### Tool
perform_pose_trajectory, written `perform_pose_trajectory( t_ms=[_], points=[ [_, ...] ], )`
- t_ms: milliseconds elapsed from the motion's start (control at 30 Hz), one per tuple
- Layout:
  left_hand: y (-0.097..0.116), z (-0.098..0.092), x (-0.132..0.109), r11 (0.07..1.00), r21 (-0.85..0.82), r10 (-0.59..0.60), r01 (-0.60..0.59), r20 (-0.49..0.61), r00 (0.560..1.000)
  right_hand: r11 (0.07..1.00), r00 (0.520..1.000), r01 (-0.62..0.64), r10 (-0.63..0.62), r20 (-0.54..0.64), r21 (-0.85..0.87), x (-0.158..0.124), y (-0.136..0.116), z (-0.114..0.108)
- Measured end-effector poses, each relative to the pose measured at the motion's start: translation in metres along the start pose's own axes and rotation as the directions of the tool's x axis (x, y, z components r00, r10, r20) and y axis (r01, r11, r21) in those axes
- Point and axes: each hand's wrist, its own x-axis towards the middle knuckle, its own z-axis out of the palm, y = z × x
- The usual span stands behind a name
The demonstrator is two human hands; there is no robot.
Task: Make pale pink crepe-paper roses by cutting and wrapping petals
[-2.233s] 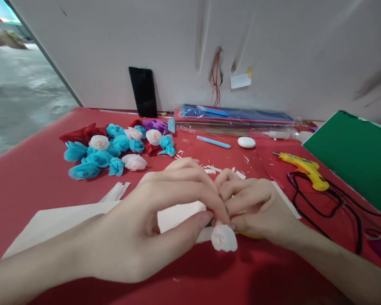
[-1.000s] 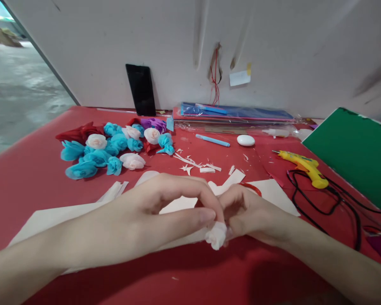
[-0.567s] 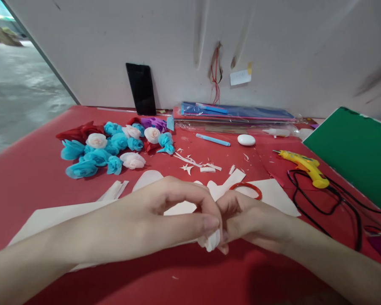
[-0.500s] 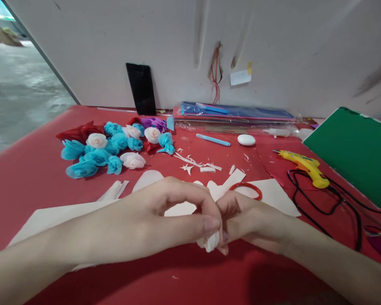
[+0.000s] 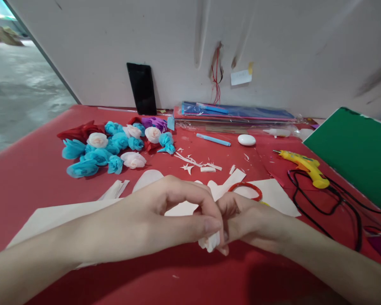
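A small white paper flower point(image 5: 209, 242) is pinched between my two hands, above the near part of the red table. My left hand point(image 5: 178, 207) is closed on it, thumb on the near side and fingers curled over the top. From the right, my right hand point(image 5: 246, 218) is closed on the flower's other side, its fingertips partly hidden behind the left hand. Behind the hands lie white paper sheets point(image 5: 51, 220) and cut petal shapes point(image 5: 147, 180). Red-handled scissors point(image 5: 257, 189) rest on the paper, mostly hidden by my right hand.
Blue, white, red and purple paper flowers point(image 5: 114, 146) lie at the left. A yellow glue gun point(image 5: 307, 165) with a black cord point(image 5: 314, 207) lies right, near a green board point(image 5: 355, 156). A phone point(image 5: 142, 89) leans on the wall. Paper scraps point(image 5: 197, 163) litter the middle.
The white flower has turned slightly in my fingers, showing more of its ruffled petals. Both hands have hardly moved.
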Motion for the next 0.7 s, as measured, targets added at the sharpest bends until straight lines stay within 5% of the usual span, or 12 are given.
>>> perform_pose_trajectory(
  t_ms=[500, 700],
  points=[
    [-0.008, 0.000, -0.001, 0.999, 0.041, 0.019, -0.013, -0.136, 0.991, 0.992, 0.997, 0.062, -0.066, -0.029, -0.112, -0.001, -0.006, -0.008],
    [-0.014, -0.012, 0.005, 0.990, 0.080, 0.137, -0.114, -0.430, 0.893, 0.982, 0.986, 0.123, -0.138, -0.098, -0.144, -0.001, -0.011, -0.010]
  ],
)
